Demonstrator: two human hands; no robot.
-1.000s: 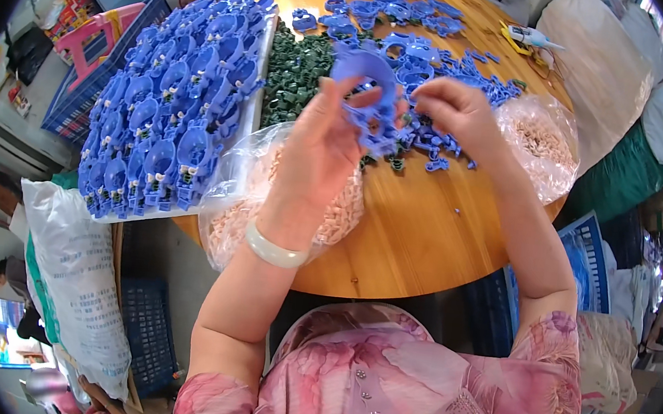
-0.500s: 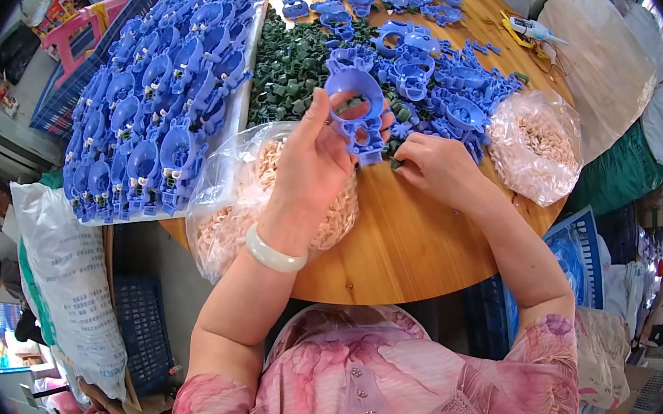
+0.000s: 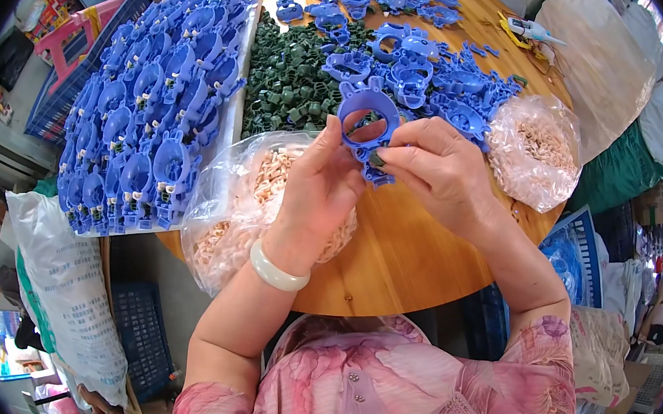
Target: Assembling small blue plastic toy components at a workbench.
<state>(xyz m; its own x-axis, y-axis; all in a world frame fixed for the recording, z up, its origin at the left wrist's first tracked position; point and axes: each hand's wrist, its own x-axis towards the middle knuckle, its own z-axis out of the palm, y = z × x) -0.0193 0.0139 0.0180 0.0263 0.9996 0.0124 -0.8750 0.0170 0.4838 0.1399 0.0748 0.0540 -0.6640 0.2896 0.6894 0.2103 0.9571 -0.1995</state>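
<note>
My left hand [image 3: 318, 177], a pale bangle on its wrist, is closed around the lower part of a blue plastic figure shell [image 3: 371, 102] with a round opening and small ears. Pinched in my right hand [image 3: 441, 166] is a small dark green plastic piece [image 3: 377, 158], held against the shell's lower part. Whether the piece is seated there is hidden by my fingers. Beyond my hands lies a heap of similar dark green pieces [image 3: 297, 74]. Loose blue shells [image 3: 410, 78] are piled to its right.
A white tray [image 3: 238, 108] on the left bears rows of blue shells with parts fitted. Clear plastic bags of small beige pieces stand near my left wrist [image 3: 215, 203] and at the right [image 3: 538, 148]. A glue gun [image 3: 534, 30] lies at the table's far right.
My right hand has come up from the table with a green piece and now meets the blue shell. The left hand has shifted slightly right and down, still holding the shell.
</note>
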